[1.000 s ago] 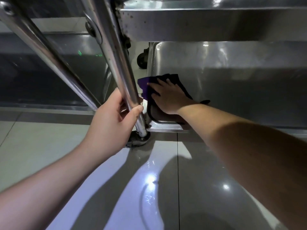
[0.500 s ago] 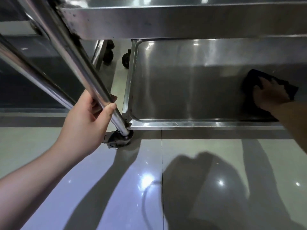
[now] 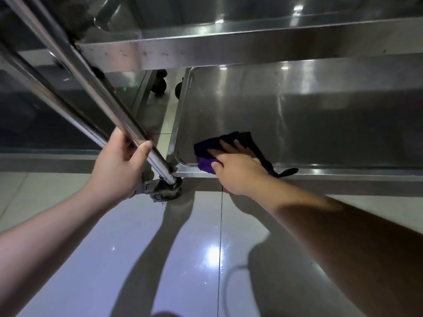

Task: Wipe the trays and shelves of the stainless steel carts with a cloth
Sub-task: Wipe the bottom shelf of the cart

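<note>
Head | steel bottom tray [image 3: 320, 115] | purple cloth [image 3: 206, 154] near corner | glossy tiled floor [image 3: 114, 259]

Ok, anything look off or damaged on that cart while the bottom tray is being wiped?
Nothing looks damaged or spilled. Only dark specks dot the front lip of the upper shelf. The left hand grips the cart post, and the right hand presses the purple cloth flat in the bottom tray's near-left corner.
</note>
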Tool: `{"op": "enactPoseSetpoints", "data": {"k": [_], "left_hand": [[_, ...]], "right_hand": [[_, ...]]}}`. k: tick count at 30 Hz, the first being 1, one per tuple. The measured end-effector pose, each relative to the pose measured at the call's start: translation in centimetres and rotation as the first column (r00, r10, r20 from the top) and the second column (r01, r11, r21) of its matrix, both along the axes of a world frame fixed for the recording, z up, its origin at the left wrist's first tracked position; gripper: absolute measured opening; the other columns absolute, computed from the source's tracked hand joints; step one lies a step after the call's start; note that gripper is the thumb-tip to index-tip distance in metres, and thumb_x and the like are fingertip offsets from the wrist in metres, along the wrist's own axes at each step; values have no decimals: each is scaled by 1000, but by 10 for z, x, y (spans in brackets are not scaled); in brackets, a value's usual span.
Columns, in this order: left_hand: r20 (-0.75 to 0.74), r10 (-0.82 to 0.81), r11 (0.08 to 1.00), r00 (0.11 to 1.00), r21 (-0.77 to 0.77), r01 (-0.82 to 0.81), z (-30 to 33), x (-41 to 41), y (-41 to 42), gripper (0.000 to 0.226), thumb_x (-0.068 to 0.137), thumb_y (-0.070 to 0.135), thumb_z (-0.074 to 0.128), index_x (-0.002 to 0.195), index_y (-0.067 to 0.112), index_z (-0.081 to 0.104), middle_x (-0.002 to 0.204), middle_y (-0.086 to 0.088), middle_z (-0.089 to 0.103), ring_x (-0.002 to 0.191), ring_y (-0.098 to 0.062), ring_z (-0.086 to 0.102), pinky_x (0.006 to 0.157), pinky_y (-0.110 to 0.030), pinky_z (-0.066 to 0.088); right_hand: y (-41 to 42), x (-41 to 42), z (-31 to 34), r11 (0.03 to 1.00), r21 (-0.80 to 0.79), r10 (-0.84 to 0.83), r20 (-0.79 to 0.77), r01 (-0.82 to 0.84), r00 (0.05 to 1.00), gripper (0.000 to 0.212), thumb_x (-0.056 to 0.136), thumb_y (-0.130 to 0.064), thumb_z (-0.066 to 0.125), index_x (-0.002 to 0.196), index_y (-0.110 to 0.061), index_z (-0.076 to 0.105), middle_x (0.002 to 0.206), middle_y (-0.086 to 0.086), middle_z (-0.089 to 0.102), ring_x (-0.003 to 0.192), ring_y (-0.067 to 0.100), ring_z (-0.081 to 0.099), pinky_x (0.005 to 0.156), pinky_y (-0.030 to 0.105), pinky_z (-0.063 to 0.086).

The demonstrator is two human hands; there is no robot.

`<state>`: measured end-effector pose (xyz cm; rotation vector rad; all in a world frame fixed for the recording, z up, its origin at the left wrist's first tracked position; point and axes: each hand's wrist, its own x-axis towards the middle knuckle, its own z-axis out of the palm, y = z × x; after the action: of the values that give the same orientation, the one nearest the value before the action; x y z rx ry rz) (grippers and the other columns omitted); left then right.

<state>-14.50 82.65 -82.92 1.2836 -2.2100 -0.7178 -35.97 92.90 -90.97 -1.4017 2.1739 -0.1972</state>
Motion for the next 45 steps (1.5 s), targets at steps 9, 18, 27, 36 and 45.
{"op": "enactPoseSetpoints", "data": {"k": [9, 18, 27, 36, 45], "left_hand": [[40, 40, 999, 998, -4, -40, 3, -3, 7, 15, 103, 34, 59, 110, 27, 49, 85, 18, 60, 75, 1, 56, 66, -21, 45], [789, -204, 976, 579, 213, 54, -51, 28, 20, 44, 101, 57, 39, 111, 16, 52, 121, -16, 67, 102, -34, 62, 86, -39, 50], [772, -421, 885, 476, 234, 403, -54, -34, 57, 42, 98, 58, 42, 124, 26, 53, 124, 1, 67, 110, -24, 64, 88, -35, 54], [751, -467, 725, 468, 22, 688, -39, -116, 105, 49, 102, 56, 35, 141, 26, 43, 127, 3, 56, 116, -24, 58, 89, -38, 49], [677, -367, 842, 638, -52, 538, -71, -202, 144, 44, 104, 49, 35, 136, 23, 50, 141, -3, 52, 126, -27, 48, 103, -41, 37]], "right_hand": [[99, -103, 1, 988, 76, -122, -157, 135, 980, 54, 109, -46, 29, 162, -44, 17, 173, -9, 4, 159, 29, 5, 126, 48, 9], [164, -170, -3, 957, 81, -255, -225, 279, 940, 55, 109, -44, 31, 162, -39, 19, 173, 0, 12, 157, 37, 15, 124, 49, 19], [165, -171, -10, 959, 30, -266, -232, 281, 936, 55, 108, -48, 30, 162, -42, 19, 173, -1, 12, 157, 35, 15, 126, 48, 18], [165, -166, -19, 948, -47, -314, -262, 313, 913, 54, 105, -48, 32, 159, -43, 26, 172, 0, 18, 155, 37, 20, 125, 49, 19], [170, -158, -13, 943, -90, -333, -270, 321, 903, 54, 105, -46, 31, 159, -41, 26, 171, 1, 20, 155, 36, 19, 124, 49, 16]]}}
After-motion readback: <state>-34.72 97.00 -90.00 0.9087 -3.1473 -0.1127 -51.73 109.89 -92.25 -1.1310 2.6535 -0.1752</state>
